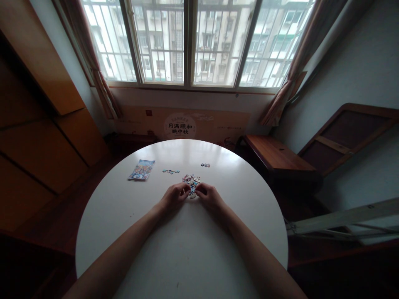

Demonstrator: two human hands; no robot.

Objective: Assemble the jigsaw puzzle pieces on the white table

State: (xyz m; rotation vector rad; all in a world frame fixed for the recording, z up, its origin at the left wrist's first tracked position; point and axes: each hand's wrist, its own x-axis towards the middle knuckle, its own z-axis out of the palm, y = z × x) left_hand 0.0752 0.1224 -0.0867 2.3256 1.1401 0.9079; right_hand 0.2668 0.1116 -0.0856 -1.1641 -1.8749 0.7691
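A small heap of jigsaw puzzle pieces lies on the round white table. My left hand is at the heap's left edge with its fingers curled together and fingertips against the pieces. From the right, my right hand reaches the near edge of the heap, thumb and fingers drawn into a pinch. Whatever either hand may hold is too small and dark to make out. Behind the heap sit a row of joined pieces to the left and a smaller joined group to the right.
A colourful printed picture sheet lies at the table's left. Tiny specks dot the surface nearer me. A wooden bench stands beyond the table's right edge, cabinets at left, and a barred window ahead.
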